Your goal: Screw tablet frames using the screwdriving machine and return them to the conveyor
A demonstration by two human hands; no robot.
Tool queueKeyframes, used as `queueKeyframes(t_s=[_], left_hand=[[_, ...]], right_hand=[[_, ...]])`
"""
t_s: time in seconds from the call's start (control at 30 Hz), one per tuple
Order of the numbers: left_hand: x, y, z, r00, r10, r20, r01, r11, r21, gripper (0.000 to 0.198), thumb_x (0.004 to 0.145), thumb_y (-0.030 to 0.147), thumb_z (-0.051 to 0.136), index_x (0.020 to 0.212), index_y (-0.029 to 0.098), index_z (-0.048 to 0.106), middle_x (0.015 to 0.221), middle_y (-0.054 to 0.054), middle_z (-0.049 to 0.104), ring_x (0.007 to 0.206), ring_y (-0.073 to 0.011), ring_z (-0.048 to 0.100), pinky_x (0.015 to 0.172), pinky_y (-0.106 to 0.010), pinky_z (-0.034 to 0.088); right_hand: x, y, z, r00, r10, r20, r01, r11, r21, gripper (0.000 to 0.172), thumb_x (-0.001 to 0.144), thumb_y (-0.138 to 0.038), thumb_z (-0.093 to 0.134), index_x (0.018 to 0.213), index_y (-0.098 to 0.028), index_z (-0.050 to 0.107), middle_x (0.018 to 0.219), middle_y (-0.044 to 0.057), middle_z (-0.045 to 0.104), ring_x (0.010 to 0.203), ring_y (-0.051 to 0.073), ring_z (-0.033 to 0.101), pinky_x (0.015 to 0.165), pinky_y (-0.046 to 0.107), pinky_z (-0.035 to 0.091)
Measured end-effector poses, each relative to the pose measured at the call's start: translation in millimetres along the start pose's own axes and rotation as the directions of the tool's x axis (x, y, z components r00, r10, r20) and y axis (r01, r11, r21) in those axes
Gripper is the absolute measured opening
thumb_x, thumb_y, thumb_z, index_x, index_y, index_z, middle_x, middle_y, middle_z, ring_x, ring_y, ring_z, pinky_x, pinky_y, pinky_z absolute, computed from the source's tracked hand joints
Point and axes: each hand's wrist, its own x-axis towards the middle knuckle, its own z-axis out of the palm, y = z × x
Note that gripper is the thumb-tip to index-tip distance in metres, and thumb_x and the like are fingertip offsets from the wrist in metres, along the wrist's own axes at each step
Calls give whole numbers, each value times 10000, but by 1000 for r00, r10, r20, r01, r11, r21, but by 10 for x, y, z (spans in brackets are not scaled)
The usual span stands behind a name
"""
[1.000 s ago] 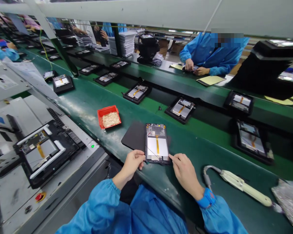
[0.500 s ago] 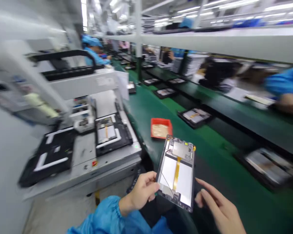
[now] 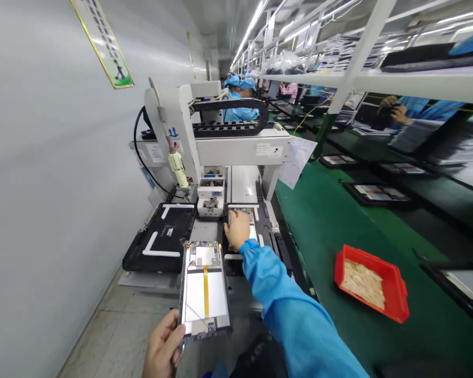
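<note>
My left hand (image 3: 163, 349) grips the near corner of an open tablet (image 3: 205, 286), its white battery and orange flex cable facing up, held in the air in front of the machine. My right hand (image 3: 237, 229) reaches forward and lies on a second tablet (image 3: 247, 216) seated in the right black fixture (image 3: 266, 231) of the white machine (image 3: 228, 149); the fingers curl over it. The left black fixture (image 3: 160, 244) holds no tablet.
A red tray (image 3: 394, 294) of small tan parts sits on the green conveyor (image 3: 331, 220) to my right. Black trays with tablets ride further along the belt. Other people in blue work behind the machine and across the line. A grey wall runs on the left.
I have turned left from the conveyor to the machine. The tablet left the belt in my left hand, and my right hand let go and reached onto the tablet in the right fixture.
</note>
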Motion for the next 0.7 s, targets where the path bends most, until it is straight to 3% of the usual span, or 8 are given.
queueKeyframes(t_s=[0.1,0.2,0.3,0.43,0.57,0.7], left_hand=[[48,32,24,995,-47,-91,42,998,-54,479,669,596,783,807,168,619,532,58,466,397,-23,208,392,-158,170],[152,46,69,994,-58,-90,50,995,-82,500,654,613,787,782,162,615,510,63,446,399,-18,189,396,-160,159],[327,88,128,999,-21,-45,17,997,-80,454,691,572,779,792,161,617,558,55,466,420,-22,224,401,-160,193],[730,174,298,994,48,95,-44,998,-44,386,754,510,743,752,160,578,604,58,449,438,-29,270,399,-162,222],[1242,249,629,976,102,195,-107,994,16,359,773,490,689,764,173,522,620,72,438,403,-23,277,387,-174,211],[1649,305,1010,952,119,280,-160,979,127,357,753,509,626,774,185,478,630,75,425,398,-27,282,398,-190,207]], right_hand=[[207,-96,175,999,35,-7,-36,999,-15,455,786,-137,627,1231,-86,554,1359,236,509,1305,358,377,1107,549,210],[304,-89,131,997,71,-21,-71,997,6,488,744,-107,629,1225,-84,549,1420,238,460,1347,359,346,1123,533,203],[388,45,-112,985,165,-45,-161,984,72,407,806,-183,572,1203,-91,569,1354,232,523,1258,338,469,1066,475,331],[438,419,-535,955,291,-53,-274,939,210,391,858,-257,491,1189,-94,620,1205,205,642,1138,319,592,983,435,435],[321,781,-843,956,289,-40,-253,890,378,468,725,-177,550,1170,-107,678,1123,115,720,1062,263,653,942,359,490],[56,1062,-1276,940,316,-125,-206,821,532,534,715,-187,513,1214,-80,667,1128,87,727,987,224,680,857,319,536]])
